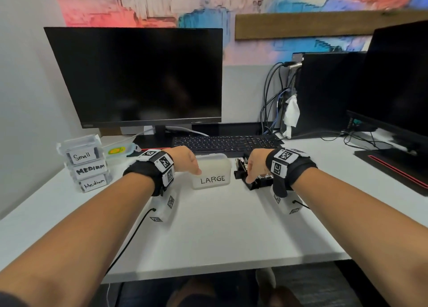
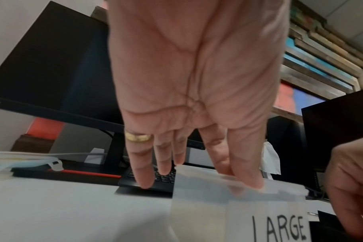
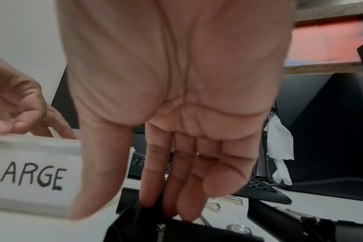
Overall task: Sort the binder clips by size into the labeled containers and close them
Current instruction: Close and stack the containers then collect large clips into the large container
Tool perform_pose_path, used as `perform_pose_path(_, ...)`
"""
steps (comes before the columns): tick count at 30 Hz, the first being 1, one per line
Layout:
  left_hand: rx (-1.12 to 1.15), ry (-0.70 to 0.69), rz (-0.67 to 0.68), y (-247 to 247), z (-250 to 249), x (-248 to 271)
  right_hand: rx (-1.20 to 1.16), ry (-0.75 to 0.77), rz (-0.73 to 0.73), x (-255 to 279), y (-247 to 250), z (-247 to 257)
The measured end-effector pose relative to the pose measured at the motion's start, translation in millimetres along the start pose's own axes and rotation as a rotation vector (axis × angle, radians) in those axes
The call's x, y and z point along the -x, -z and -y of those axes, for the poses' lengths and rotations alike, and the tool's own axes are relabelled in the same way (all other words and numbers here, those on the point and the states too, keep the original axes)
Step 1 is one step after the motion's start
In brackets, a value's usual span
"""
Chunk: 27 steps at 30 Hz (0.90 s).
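A frosted container labeled LARGE (image 1: 213, 167) (image 2: 238, 212) (image 3: 31, 163) stands with its lid on at mid-desk. My left hand (image 1: 188, 164) (image 2: 197, 172) hangs over its left end; straight fingers (image 2: 249, 180) touch the lid. To the container's right lies a pile of large black binder clips (image 1: 240, 171) (image 3: 280, 217). My right hand (image 1: 252, 174) (image 3: 166, 204) reaches down into the pile, fingertips (image 3: 189, 212) touching a black clip and thumb held apart. At the left stands a stack of clear closed boxes labeled Small (image 1: 81, 155), MEDIUM (image 1: 90, 169) and Medium (image 1: 93, 184).
A black keyboard (image 1: 224, 142) and a monitor (image 1: 139, 75) sit just behind the hands. A computer tower (image 1: 324, 93), cables and a second monitor (image 1: 398, 79) fill the right. Behind the stack rests a lidded tub (image 1: 118, 150). The near half of the white desk (image 1: 220, 232) is bare.
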<state>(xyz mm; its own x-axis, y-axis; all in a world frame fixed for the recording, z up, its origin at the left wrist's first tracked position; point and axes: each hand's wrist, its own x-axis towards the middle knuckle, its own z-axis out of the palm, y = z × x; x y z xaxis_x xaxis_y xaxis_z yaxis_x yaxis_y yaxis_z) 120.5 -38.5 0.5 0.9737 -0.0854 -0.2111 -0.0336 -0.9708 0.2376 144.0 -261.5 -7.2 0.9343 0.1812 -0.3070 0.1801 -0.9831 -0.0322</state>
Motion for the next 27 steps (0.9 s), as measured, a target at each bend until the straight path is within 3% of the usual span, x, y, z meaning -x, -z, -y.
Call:
perform_pose_path(6, -0.008, 0.013, 0.023, 0.3, -3.6, -1.3, 0.029, -0.044, -0.041, -7.0, -10.5, 1.0)
perform_pose_path(17, 0.089, 0.019, 0.049, 2.1, 1.0, -5.0, 0.097, -0.096, 0.013, -8.5, -9.5, 6.2)
perform_pose_path(27, 0.103, 0.009, 0.048, 1.3, 0.4, -7.1, 0.066, -0.027, 0.095, -4.8, -9.5, 2.5)
